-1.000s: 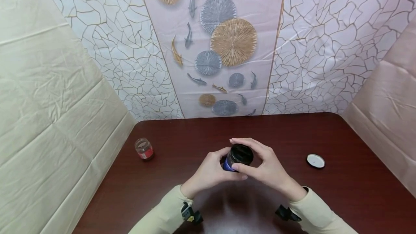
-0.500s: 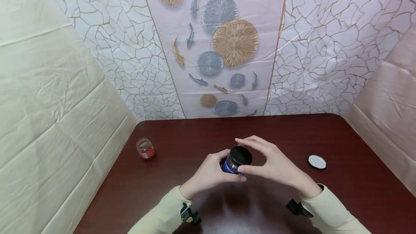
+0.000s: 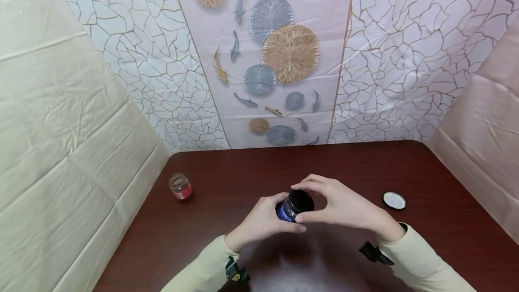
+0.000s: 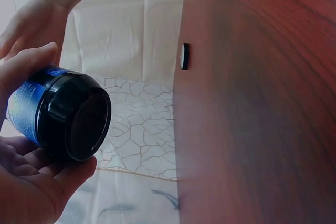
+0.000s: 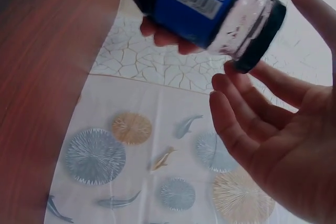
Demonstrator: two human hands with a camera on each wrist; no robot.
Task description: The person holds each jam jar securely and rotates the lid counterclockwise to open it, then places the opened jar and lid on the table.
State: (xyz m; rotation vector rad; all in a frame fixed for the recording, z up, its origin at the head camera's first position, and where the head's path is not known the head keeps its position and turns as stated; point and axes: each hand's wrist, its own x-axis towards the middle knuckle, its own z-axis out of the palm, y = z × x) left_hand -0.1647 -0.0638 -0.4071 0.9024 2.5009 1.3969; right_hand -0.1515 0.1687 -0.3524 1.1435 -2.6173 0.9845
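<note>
A glass jar with a blue label [image 3: 285, 212] and a black lid [image 3: 302, 201] is held up over the table, tilted with its lid to the right. My left hand [image 3: 261, 223] grips its body, thumb on the near side. My right hand [image 3: 344, 204] is around the lid, fingers at the far rim and thumb by the near one. In the right wrist view, fingertips reach the edge of the lid [image 5: 262, 38], while the thumb stands off it. Clear glass streaked with residue shows below the lid. The left wrist view shows the jar's dark base [image 4: 86, 119].
An open glass jar with a red label [image 3: 180, 187] stands at the table's left. A loose lid [image 3: 394, 200], white inside up, lies to the right. The dark red table [image 3: 227, 170] ends at a patterned cloth backdrop [image 3: 259, 80].
My right hand has spread off the lid, turned at the wrist, and come back in around it. The jar has dropped slightly, still in my left hand.
</note>
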